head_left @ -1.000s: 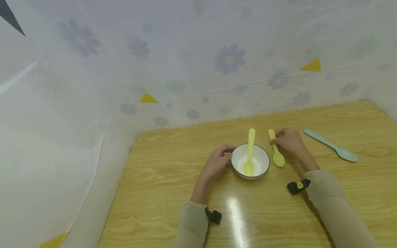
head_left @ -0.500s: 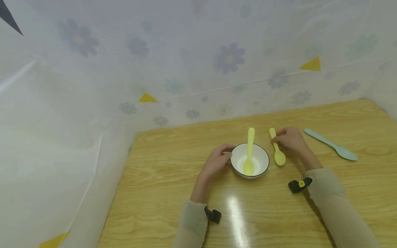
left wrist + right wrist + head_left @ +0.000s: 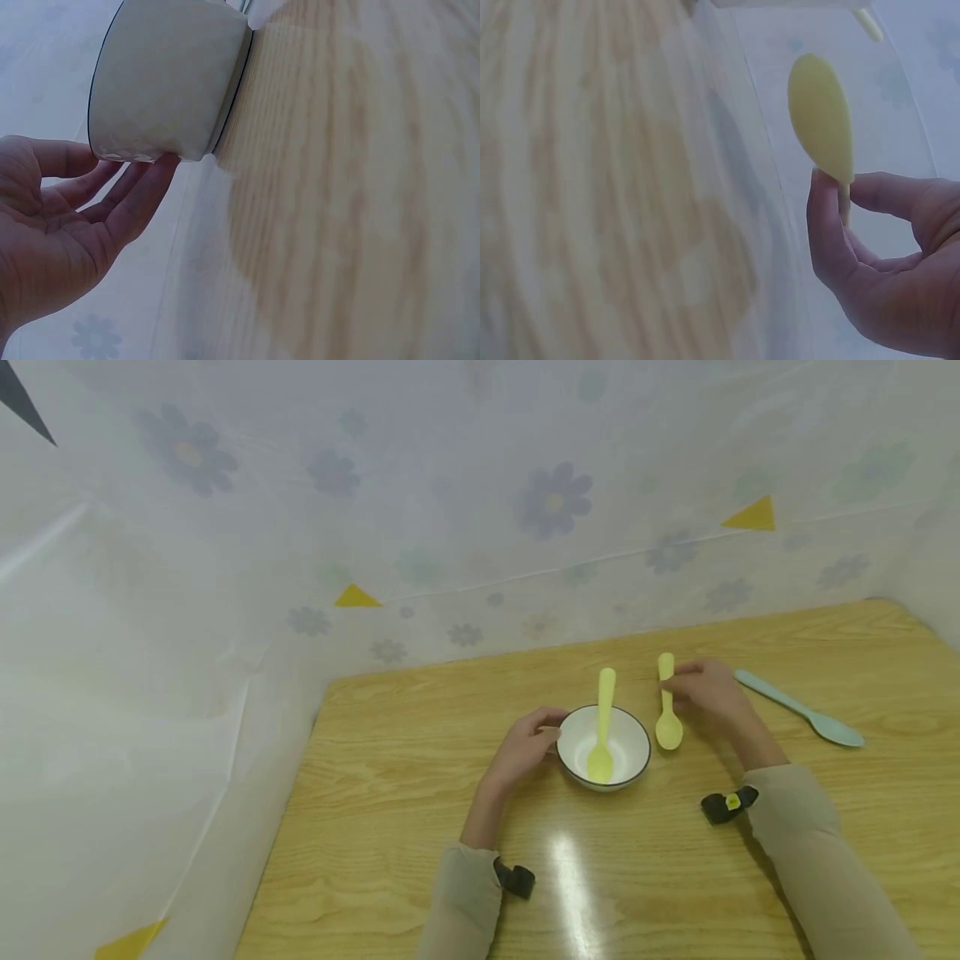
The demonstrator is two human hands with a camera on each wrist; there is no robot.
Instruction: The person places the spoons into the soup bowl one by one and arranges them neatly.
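A white bowl with a dark rim point(image 3: 632, 766) stands on the wooden table point(image 3: 420, 793), and a pale yellow spoon point(image 3: 603, 727) leans in it with its handle pointing away. My left hand point(image 3: 525, 747) rests against the bowl's left wall point(image 3: 161, 82) with fingers point(image 3: 139, 196) nearly straight. My right hand point(image 3: 705, 692) pinches the handle of a second yellow spoon point(image 3: 667, 710) and holds it just right of the bowl, lifted off the table. The right wrist view shows thumb and finger point(image 3: 826, 225) on the thin handle below the spoon head point(image 3: 821, 116).
A light blue spoon point(image 3: 802, 713) lies on the table to the right of my right hand. A white floral sheet point(image 3: 450, 527) rises behind the table and along its left edge. Black wrist straps point(image 3: 723, 806) sit on both sleeves.
My right hand has lifted the second yellow spoon off the table and brought it slightly left, toward the bowl. The left hand and the bowl have stayed put.
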